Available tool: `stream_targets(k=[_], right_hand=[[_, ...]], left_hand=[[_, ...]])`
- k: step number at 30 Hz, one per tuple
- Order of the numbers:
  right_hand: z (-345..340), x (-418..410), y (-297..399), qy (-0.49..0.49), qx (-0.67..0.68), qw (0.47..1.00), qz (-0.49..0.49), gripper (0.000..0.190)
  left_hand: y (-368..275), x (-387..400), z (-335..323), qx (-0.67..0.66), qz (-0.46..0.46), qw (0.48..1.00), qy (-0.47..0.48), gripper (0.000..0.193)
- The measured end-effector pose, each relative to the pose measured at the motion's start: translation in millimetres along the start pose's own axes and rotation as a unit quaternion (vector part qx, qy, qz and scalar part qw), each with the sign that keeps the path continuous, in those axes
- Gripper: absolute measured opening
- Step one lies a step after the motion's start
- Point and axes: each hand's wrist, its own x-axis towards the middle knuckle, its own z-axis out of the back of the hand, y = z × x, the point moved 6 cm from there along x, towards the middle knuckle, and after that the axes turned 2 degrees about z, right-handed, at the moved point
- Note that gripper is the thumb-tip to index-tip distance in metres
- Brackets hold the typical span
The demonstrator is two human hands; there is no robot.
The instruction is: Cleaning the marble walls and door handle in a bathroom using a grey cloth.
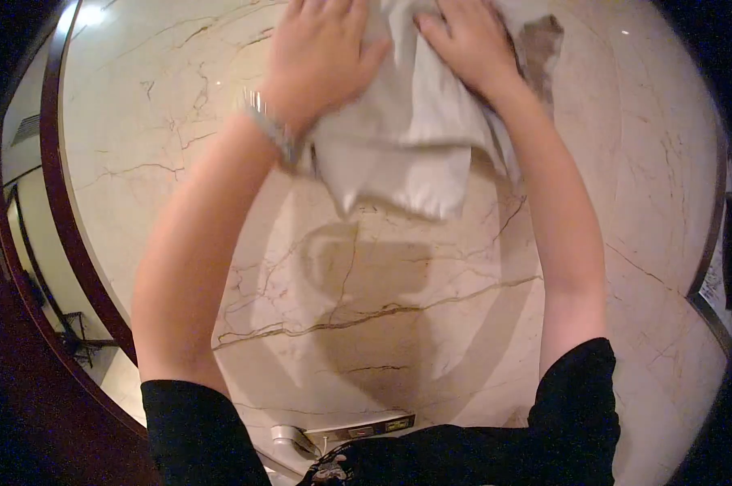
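A white cloth point(402, 164) lies bunched against a cream marble surface point(366, 273), its loose lower edge creased and slightly blurred. My left hand point(323, 61) presses on the cloth's left side, thumb spread over it and fingertips cut off by the top of the picture. On the upper right part of the cloth rests my right hand point(472, 48), fingers also running to the picture's top. A shiny bracelet point(272, 130) circles my left wrist. Whatever lies under both palms is hidden.
A dark red-brown frame point(56, 182) curves along the left, with a reflected room inside it. A white fixture with a dark labelled panel point(366, 430) sits at the bottom near my black shirt point(463, 455). Dark edging point(709, 310) runs along the right.
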Motion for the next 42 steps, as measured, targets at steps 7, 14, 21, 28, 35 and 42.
stream_targets(k=[7,14,21,28,35,42], right_hand=[[-3.0,-192.7,50.9,0.016,0.123,0.991,0.045,0.067],[-1.9,-264.0,66.8,0.076,0.104,0.992,0.002,0.069],[-10.1,-210.3,68.2,0.051,0.105,0.992,0.044,0.068],[-27.0,-42.5,53.8,-0.057,0.053,0.99,0.118,0.065],[-43.0,22.0,72.7,-0.032,0.032,0.999,0.013,0.068],[-39.3,-122.1,119.8,-0.053,0.143,0.982,0.113,0.064]], left_hand=[[-88.6,-147.0,43.2,-0.167,0.011,0.961,0.219,0.064],[-115.0,-193.6,59.5,-0.19,-0.056,0.944,0.263,0.064],[-76.8,-175.5,51.5,-0.207,-0.027,0.952,0.224,0.062],[29.9,-74.8,23.1,-0.036,-0.05,0.993,0.104,0.06],[82.9,-35.3,16.6,-0.124,0.039,0.979,0.156,0.059],[14.5,-159.8,48.7,-0.073,0.005,0.988,0.139,0.067]])
